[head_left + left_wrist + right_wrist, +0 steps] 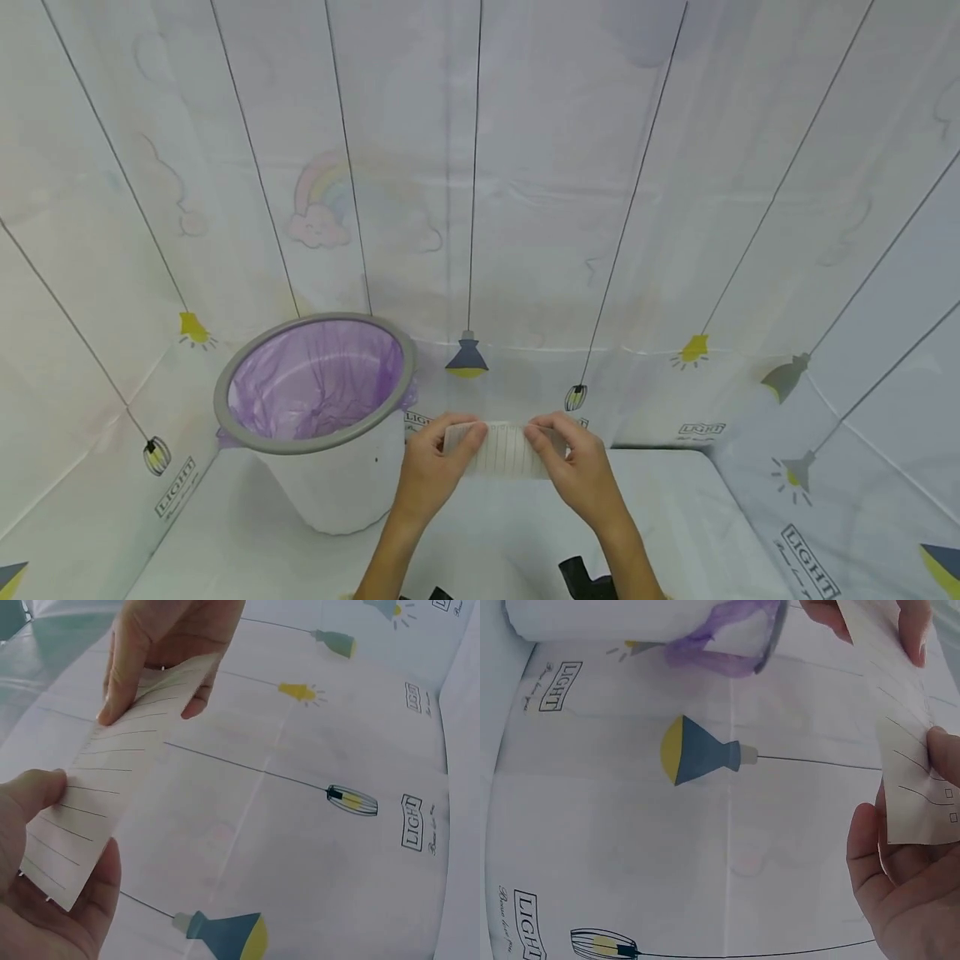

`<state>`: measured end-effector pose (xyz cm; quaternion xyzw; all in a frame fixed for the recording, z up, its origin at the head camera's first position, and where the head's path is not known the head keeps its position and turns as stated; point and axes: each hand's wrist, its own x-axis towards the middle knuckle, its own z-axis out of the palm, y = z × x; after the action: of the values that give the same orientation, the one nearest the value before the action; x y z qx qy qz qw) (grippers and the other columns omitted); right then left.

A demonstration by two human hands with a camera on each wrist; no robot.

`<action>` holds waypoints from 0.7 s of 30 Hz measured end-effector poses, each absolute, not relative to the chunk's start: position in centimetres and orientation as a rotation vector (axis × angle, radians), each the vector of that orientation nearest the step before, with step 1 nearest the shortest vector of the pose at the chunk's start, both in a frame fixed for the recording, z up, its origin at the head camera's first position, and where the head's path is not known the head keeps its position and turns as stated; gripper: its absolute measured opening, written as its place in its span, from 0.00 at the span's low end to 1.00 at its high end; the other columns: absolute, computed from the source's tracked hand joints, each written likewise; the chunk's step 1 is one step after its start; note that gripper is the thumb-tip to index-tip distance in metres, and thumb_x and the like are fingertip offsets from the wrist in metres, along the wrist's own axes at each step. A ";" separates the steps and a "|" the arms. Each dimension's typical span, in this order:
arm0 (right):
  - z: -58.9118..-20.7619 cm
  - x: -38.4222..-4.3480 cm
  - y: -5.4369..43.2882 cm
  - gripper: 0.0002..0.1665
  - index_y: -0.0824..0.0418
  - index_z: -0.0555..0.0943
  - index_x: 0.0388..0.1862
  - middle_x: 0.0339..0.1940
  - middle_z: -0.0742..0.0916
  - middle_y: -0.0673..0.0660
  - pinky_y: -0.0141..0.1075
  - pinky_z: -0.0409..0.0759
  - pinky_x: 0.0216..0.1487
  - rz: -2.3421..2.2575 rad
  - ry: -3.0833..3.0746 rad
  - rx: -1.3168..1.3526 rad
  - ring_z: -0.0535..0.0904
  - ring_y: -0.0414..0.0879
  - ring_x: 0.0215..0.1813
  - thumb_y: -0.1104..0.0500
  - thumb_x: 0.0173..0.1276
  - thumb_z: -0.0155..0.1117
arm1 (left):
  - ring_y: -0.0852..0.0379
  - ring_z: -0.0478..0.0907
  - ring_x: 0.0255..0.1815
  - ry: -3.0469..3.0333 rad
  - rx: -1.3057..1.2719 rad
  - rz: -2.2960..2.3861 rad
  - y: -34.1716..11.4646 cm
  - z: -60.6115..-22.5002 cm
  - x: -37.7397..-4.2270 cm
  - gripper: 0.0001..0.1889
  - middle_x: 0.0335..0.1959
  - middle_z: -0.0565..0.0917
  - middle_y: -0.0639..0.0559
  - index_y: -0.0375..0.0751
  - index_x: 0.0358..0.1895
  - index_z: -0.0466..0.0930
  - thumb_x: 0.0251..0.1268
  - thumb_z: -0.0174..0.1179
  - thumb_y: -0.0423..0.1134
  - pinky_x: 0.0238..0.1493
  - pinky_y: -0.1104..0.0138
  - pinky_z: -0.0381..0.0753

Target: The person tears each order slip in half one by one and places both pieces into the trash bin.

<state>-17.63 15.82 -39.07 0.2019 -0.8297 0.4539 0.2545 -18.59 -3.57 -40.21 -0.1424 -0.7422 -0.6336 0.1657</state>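
A small strip of lined paper [504, 450] is stretched between both hands above the white surface. My left hand [435, 467] pinches its left end, thumb on the near face and fingers behind. At the other end, my right hand [577, 467] pinches it in the same manner. In the left wrist view the ruled lines run across the paper [112, 769], and the left hand [52, 885] grips the lower end. Two tiny printed squares show near the end of the paper [915, 780] by the right hand [915, 900] in the right wrist view.
Left of the hands stands a white bin [330, 487] with a grey rim and a purple bag liner [315, 375]. The white table [675, 517] meets a wall covering [555, 208] printed with hanging lamps. Black wrist gear [587, 581] shows at the lower edge.
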 end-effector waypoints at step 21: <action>-39.5 -17.9 15.5 0.06 0.56 0.86 0.38 0.34 0.85 0.54 0.30 0.79 0.42 1.490 -2.135 0.732 0.80 0.36 0.40 0.64 0.65 0.66 | 0.62 0.81 0.51 -2.114 -0.503 -1.811 -2.7 -40.4 -18.8 0.06 0.40 0.88 0.62 0.55 0.38 0.87 0.59 0.69 0.47 0.62 0.55 0.72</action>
<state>-17.94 15.48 -39.52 0.2642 -0.7706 0.5378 0.2169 -18.77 -2.74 -40.40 -0.1757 -0.7381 -0.6325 0.1558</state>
